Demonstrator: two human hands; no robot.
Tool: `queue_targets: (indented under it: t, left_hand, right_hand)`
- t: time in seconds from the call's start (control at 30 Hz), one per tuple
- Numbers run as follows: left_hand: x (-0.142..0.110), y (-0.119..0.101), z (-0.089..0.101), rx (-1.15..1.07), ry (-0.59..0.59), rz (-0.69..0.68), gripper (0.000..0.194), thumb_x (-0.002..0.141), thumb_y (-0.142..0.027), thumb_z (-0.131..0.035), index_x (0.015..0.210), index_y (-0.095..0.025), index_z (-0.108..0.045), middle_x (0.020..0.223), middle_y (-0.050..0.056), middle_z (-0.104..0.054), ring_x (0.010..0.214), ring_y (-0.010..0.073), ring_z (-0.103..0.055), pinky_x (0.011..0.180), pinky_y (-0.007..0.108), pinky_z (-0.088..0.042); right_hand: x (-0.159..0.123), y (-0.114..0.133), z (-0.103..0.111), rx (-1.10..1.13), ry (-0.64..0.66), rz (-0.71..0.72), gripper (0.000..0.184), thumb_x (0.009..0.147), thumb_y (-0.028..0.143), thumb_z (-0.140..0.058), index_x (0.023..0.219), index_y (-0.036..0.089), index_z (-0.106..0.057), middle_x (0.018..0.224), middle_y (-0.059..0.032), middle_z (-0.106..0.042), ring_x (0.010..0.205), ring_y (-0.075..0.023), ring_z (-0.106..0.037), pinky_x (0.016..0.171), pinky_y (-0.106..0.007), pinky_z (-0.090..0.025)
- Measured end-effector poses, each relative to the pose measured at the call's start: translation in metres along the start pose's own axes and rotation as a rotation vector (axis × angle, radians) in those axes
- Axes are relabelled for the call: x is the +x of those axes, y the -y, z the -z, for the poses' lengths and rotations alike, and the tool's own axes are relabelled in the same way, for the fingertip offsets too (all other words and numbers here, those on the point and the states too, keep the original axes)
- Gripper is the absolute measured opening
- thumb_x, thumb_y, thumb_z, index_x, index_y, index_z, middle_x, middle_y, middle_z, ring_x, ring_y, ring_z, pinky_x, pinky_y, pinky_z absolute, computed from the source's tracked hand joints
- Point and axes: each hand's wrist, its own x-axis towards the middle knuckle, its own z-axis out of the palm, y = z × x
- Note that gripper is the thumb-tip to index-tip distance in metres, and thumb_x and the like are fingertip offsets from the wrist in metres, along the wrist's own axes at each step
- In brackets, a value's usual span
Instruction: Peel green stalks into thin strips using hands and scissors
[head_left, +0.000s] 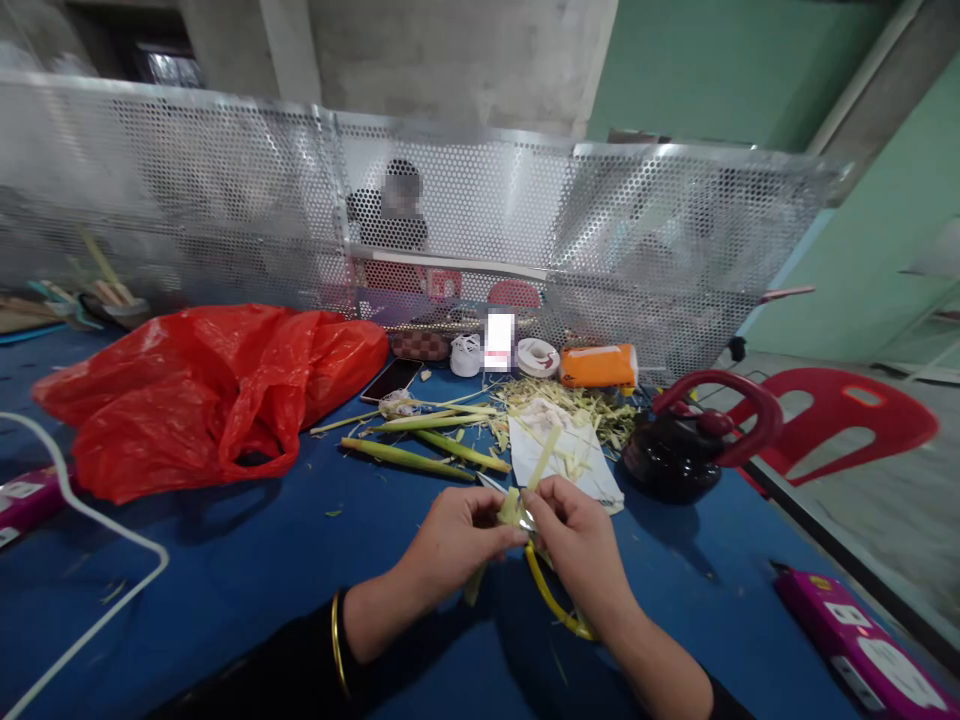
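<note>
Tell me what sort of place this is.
Probably a shared craft workroom: green stalks and shredded trimmings lie on a blue table, and a perforated metal partition separates it from the area beyond.

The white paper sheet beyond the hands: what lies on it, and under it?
On the white paper sheet lie pale green plant scraps; the right hand hides part of it. What is underneath is covered and cannot be seen.
</note>
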Motion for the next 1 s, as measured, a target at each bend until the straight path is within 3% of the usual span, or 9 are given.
queue_targets:
  t: [0.17, 0.33, 0.5, 0.7, 0.8, 0.9, 1.0]
  left_hand:
    - [0.000, 0.002, 0.002, 0.029, -0.014, -0.022, 0.019, 0.067, -0.031, -0.069, 0.066, -0.013, -0.065, 0.060, 0.000, -0.060, 0.049, 0.0079, -0.049, 0.050, 0.020, -0.038]
    - [0.000, -0.003, 0.005, -0.072, -0.090, 0.098, 0.028, 0.065, -0.038, -0.073, 0.071, -0.011, -0.067, 0.061, 0.000, -0.060, 0.047, 0.0065, -0.048, 0.049, 0.019, -0.036]
    - [0.000, -0.007, 0.008, -0.248, -0.148, 0.199, 0.033, 0.059, -0.039, -0.078, 0.068, -0.011, -0.065, 0.061, 0.000, -0.060, 0.047, 0.0063, -0.048, 0.049, 0.019, -0.039]
    - [-0.002, -0.010, 0.007, -0.244, -0.135, 0.191, 0.032, 0.058, -0.038, -0.079, 0.065, -0.012, -0.064, 0.054, -0.002, -0.057, 0.045, 0.0071, -0.048, 0.045, 0.018, -0.032]
    - [-0.002, -0.011, 0.007, -0.234, -0.130, 0.188, 0.032, 0.058, -0.039, -0.079, 0.065, -0.011, -0.064, 0.056, -0.002, -0.058, 0.045, 0.0067, -0.048, 0.045, 0.019, -0.033]
    - [-0.002, -0.010, 0.007, -0.219, -0.107, 0.191, 0.032, 0.061, -0.040, -0.078, 0.066, -0.011, -0.064, 0.058, -0.001, -0.059, 0.046, 0.0058, -0.047, 0.046, 0.019, -0.034]
    - [-0.002, -0.009, 0.006, -0.213, -0.083, 0.198, 0.031, 0.061, -0.039, -0.077, 0.068, -0.011, -0.065, 0.059, -0.002, -0.060, 0.045, 0.0054, -0.048, 0.047, 0.018, -0.034]
  right_hand:
    - [0.001, 0.000, -0.001, 0.100, 0.043, -0.067, 0.033, 0.083, 0.041, -0.057, 0.061, 0.021, -0.043, 0.044, 0.0087, -0.040, 0.040, -0.0077, -0.033, 0.040, -0.020, -0.027]
    - [0.001, 0.009, 0.003, 0.268, 0.163, -0.192, 0.034, 0.077, 0.052, -0.064, 0.080, 0.020, -0.052, 0.051, 0.0045, -0.059, 0.038, -0.0095, -0.045, 0.038, -0.020, -0.036]
    - [0.000, 0.022, 0.017, 0.450, 0.323, -0.256, 0.029, 0.075, 0.042, -0.068, 0.089, 0.017, -0.065, 0.070, -0.0017, -0.070, 0.049, -0.0103, -0.058, 0.051, -0.022, -0.046]
    - [-0.002, 0.028, 0.022, 0.535, 0.479, -0.239, 0.022, 0.076, 0.027, -0.067, 0.096, 0.019, -0.073, 0.091, -0.0068, -0.074, 0.069, -0.0142, -0.067, 0.072, -0.028, -0.052]
    - [-0.002, 0.029, 0.020, 0.451, 0.414, -0.144, 0.022, 0.072, 0.030, -0.073, 0.091, 0.019, -0.074, 0.084, -0.0059, -0.074, 0.065, -0.0151, -0.065, 0.065, -0.028, -0.053]
    - [-0.001, 0.027, 0.019, 0.277, 0.274, 0.007, 0.016, 0.075, 0.032, -0.070, 0.082, 0.019, -0.075, 0.063, -0.0021, -0.068, 0.054, -0.0137, -0.059, 0.055, -0.025, -0.048]
    - [-0.001, 0.024, 0.020, 0.146, 0.128, 0.174, 0.016, 0.079, 0.032, -0.065, 0.078, 0.020, -0.076, 0.066, -0.0030, -0.066, 0.063, -0.0168, -0.060, 0.061, -0.028, -0.049]
